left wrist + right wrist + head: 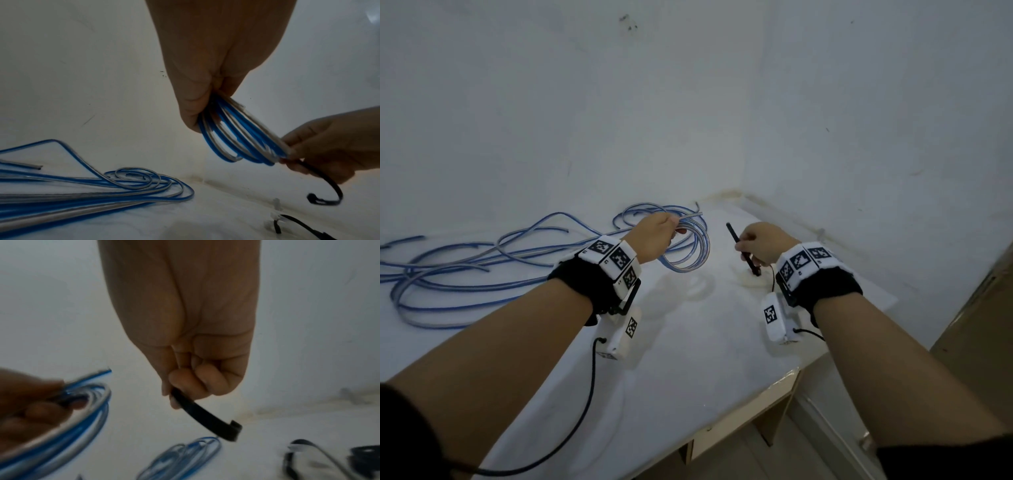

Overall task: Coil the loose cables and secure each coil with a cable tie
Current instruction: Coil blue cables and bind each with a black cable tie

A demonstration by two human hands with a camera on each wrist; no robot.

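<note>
My left hand is raised above the white table and grips a coil of blue and silver cable at its top; the loops hang below the fingers. To its right, my right hand pinches a black cable tie between thumb and curled fingers. The tie curves down, its head end free. In the left wrist view the right hand is close against the coil; whether it touches, I cannot tell.
Several loose blue and silver cables sprawl over the table's left half, with a small coiled bunch lying flat. Spare black ties and white ties lie under the right hand. Walls close in behind and right; the table edge is at front right.
</note>
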